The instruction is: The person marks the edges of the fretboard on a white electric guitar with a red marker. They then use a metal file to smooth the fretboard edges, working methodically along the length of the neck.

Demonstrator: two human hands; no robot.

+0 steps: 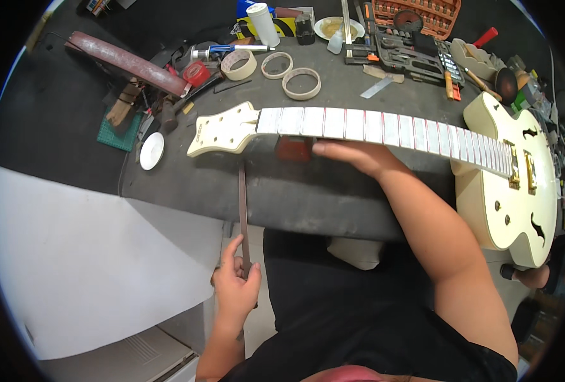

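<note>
A cream hollow-body electric guitar (480, 210) lies across the bench, its body at the right and its headstock (224, 132) at the left. Pale tape strips cover the fingerboard (352, 124) between the frets, and reddish lines show along them. My right hand (352, 155) is at the underside of the neck, thumb along the near side; its other fingers are hidden. Beside it, a reddish-brown block (293, 149) sits beneath the neck. In front of the bench edge, my left hand (236, 280) grips a long, narrow, dark brown flat bar (243, 204) pointing toward the headstock.
Several masking tape rolls (301, 84) lie behind the neck. An open socket set (410, 54) and hand tools fill the back right. A white dish (152, 151), a green mat (118, 132) and a long reddish beam (126, 62) are at the left. A white panel (98, 254) stands lower left.
</note>
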